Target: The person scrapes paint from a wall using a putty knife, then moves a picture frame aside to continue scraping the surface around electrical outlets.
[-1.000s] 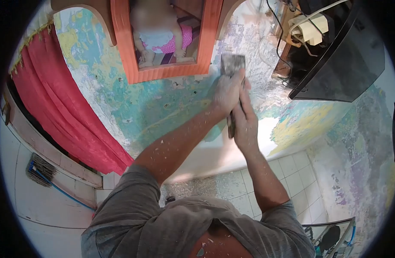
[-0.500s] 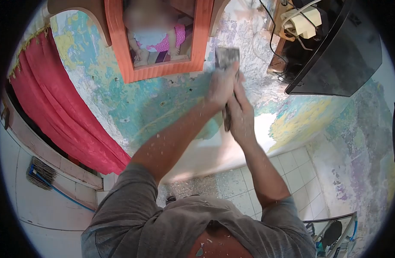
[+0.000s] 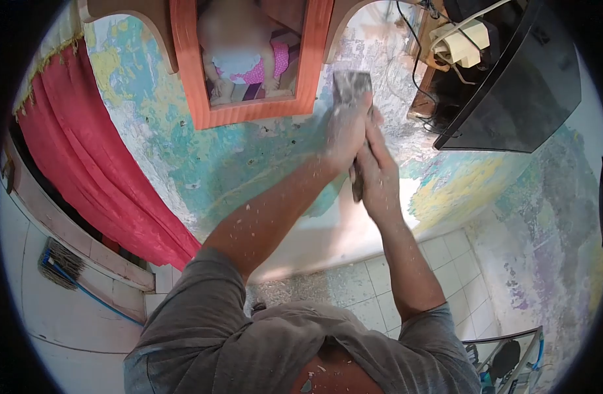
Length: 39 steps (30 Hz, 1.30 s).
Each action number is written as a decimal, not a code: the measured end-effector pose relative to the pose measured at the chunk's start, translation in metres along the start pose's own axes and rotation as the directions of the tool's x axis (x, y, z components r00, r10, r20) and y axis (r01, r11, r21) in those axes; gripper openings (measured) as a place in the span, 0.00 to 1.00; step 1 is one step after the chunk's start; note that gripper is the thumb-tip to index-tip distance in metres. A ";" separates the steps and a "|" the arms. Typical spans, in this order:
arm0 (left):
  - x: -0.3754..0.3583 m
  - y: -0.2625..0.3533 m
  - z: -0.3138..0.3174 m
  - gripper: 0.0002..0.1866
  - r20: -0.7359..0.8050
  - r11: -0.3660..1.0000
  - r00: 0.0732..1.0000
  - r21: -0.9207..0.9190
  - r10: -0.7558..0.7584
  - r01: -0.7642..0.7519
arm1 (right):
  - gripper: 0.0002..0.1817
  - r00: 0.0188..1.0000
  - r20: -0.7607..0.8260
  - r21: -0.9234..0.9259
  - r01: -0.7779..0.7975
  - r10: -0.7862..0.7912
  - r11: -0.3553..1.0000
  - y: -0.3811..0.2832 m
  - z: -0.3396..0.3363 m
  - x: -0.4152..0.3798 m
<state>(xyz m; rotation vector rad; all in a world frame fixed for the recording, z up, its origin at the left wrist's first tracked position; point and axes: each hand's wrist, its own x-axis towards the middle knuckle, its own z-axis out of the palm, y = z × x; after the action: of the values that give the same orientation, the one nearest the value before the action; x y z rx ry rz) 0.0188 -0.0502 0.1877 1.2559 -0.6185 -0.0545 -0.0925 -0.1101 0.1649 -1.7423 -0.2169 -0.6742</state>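
Observation:
Both hands are closed around a scraper (image 3: 351, 84) with a wide flat metal blade, which lies against the wall (image 3: 249, 157). My left hand (image 3: 345, 134) grips it higher up, near the blade, and is slightly blurred. Lower down, my right hand (image 3: 379, 182) wraps the handle, whose dark end sticks out below. The wall has patchy green, yellow and white peeling paint, with bare whitish plaster around the blade. Flakes of paint cling to my forearms.
An orange-framed picture (image 3: 249, 113) hangs left of the blade. To the right are a black flat screen (image 3: 511, 98), loose cables and a white power adapter (image 3: 460, 43). A red curtain (image 3: 104, 164) hangs at left, above a broom (image 3: 62, 264). Debris lies on the tiled floor (image 3: 357, 282).
Both hands and the scraper appear slightly farther right in view, while the picture frame and curtain have also shifted a little rightward. The grip is the same.

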 end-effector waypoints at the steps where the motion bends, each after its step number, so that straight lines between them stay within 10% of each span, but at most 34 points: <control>1: -0.006 0.002 0.001 0.28 0.003 1.000 1.000 0.001 0.005 -0.005 | 0.27 1.000 0.001 -0.013 -0.015 0.015 1.000 0.006 0.000 -0.009; 4: -0.009 0.009 -0.002 0.27 0.021 0.996 0.996 0.041 -0.085 0.084 | 0.27 0.991 0.003 -0.073 0.136 -0.136 0.988 0.004 0.002 -0.001; 8: 0.020 0.034 -0.002 0.27 0.048 0.998 0.998 -0.053 -0.029 0.032 | 0.27 0.979 0.038 0.053 -0.203 0.201 0.978 -0.036 -0.002 0.027; 11: 0.008 0.021 -0.003 0.28 0.056 0.999 0.998 -0.024 0.026 -0.024 | 0.27 0.996 -0.018 0.016 -0.091 0.092 0.996 -0.003 0.002 0.011; 14: -0.039 -0.039 -0.012 0.30 -0.039 0.986 0.986 0.030 -0.161 0.163 | 0.29 0.974 0.033 0.030 -0.225 0.224 0.974 0.038 0.012 -0.036; 18: -0.080 -0.069 -0.028 0.30 0.025 0.912 0.916 -0.081 -0.400 0.401 | 0.29 1.000 0.022 0.042 -0.021 0.020 0.999 0.088 0.030 -0.084; 21: -0.062 -0.055 -0.035 0.29 0.027 0.956 0.958 -0.062 -0.285 0.286 | 0.29 0.940 0.110 0.092 -0.332 0.322 0.939 0.056 0.031 -0.052; 27: -0.079 -0.062 -0.036 0.27 0.025 0.959 0.964 -0.092 -0.266 0.267 | 0.29 0.999 0.013 0.071 -0.041 0.040 0.997 0.081 0.038 -0.077; 39: -0.058 -0.065 -0.038 0.26 -0.015 0.953 0.961 -0.132 -0.277 0.273 | 0.29 0.982 0.064 0.048 -0.182 0.178 0.982 0.055 0.034 -0.054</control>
<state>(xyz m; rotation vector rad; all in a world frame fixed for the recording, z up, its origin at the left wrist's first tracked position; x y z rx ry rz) 0.0066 -0.0177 0.0998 1.2071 -0.4005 -0.3006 -0.0986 -0.0837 0.0854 -1.7083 -0.1153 -0.4809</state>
